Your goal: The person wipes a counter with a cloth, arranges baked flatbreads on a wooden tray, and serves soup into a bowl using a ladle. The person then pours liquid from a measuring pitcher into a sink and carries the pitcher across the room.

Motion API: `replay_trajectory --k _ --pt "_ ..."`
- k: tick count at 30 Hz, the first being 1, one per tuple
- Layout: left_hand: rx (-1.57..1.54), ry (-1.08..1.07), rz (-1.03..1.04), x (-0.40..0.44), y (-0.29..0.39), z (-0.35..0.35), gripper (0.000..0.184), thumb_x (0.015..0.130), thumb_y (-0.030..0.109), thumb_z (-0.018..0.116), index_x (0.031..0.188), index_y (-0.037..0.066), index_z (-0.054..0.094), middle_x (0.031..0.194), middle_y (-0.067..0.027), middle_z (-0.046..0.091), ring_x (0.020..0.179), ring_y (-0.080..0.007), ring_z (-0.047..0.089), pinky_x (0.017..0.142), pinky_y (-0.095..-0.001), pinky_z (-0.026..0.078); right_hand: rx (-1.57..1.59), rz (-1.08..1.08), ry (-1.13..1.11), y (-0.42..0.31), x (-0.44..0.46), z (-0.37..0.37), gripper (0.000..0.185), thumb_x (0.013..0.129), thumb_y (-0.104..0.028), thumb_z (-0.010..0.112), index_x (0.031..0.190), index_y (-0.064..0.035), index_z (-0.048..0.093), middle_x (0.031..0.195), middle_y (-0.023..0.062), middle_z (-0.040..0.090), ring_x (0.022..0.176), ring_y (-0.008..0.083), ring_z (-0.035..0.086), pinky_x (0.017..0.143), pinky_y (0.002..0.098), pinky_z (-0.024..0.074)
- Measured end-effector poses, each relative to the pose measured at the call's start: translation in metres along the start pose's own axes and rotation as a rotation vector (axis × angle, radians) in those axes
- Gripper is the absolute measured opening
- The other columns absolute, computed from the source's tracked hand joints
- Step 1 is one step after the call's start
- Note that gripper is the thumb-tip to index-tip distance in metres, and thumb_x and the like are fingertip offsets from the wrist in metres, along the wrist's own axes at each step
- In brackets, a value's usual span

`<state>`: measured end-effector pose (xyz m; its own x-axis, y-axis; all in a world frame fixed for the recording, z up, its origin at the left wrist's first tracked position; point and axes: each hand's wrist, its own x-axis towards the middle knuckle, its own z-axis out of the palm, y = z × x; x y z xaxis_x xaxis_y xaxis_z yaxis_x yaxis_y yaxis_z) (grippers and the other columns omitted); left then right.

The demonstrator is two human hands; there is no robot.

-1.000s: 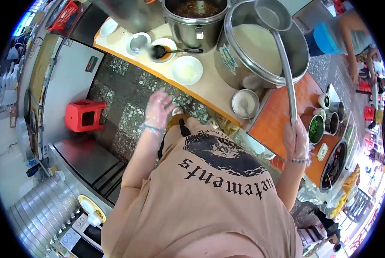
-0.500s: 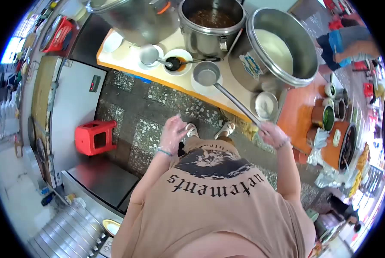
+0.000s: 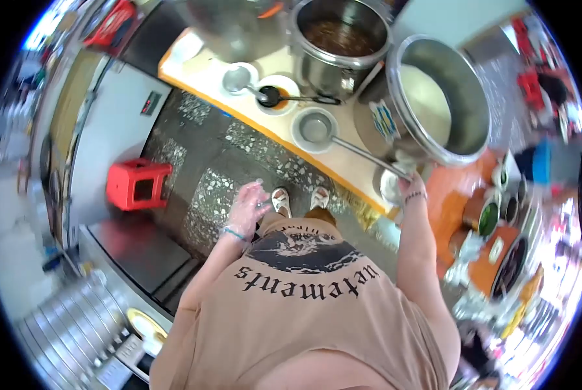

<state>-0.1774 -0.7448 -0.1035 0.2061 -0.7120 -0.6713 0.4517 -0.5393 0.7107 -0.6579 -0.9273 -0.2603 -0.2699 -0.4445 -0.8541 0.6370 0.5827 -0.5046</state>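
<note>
My right hand [image 3: 410,187], in a clear plastic glove, is closed around the end of a long-handled metal ladle [image 3: 362,153]. The ladle's cup rests in or just over a white bowl [image 3: 299,143] near the counter's edge. Under the handle's end, close to my right hand, sits a small pale bowl [image 3: 388,188]. My left hand [image 3: 247,206], also gloved, hangs in front of my body above the floor, its fingers apart and nothing seen in them. Beside the right arm's reach stands a large steel pot [image 3: 379,127] with white contents.
Another steel pot [image 3: 330,77] holds brown liquid. A black ladle [image 3: 271,96] lies in a dish of dark sauce, next to a smaller metal ladle [image 3: 237,79] on a white bowl. A red stool [image 3: 138,184] stands on the floor at left. A person [image 3: 554,166] is at far right.
The ladle's cup has come down to the white bowl, and my right hand has risen slightly toward the counter. My left hand's fingers have spread. The whole view has shifted.
</note>
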Motion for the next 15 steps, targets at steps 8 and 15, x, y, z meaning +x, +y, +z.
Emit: replay_trajectory --k 8,15 --pt "-0.062 0.023 -0.017 0.016 0.009 0.016 0.038 0.097 0.034 0.054 0.127 0.01 0.048 0.117 -0.0087 0.053 0.107 -0.021 0.055 0.089 -0.0389 0.05 0.38 -0.072 -0.05 0.016 0.041 -0.008 0.053 0.089 -0.046 0.057 0.115 0.0 0.054 0.114 0.0142 0.06 0.104 0.0273 0.06 0.087 0.0391 0.0512" --pt "-0.24 0.078 0.024 0.057 0.054 -0.057 0.035 0.097 0.025 0.054 0.125 0.005 0.048 0.125 -0.0065 0.049 0.109 -0.0214 0.054 0.09 -0.0406 0.05 0.241 -0.152 0.286 0.033 0.011 0.01 0.073 0.086 -0.053 0.056 0.143 -0.0147 0.03 0.146 0.0161 0.031 0.133 0.0294 0.035 0.102 0.0437 0.0392"
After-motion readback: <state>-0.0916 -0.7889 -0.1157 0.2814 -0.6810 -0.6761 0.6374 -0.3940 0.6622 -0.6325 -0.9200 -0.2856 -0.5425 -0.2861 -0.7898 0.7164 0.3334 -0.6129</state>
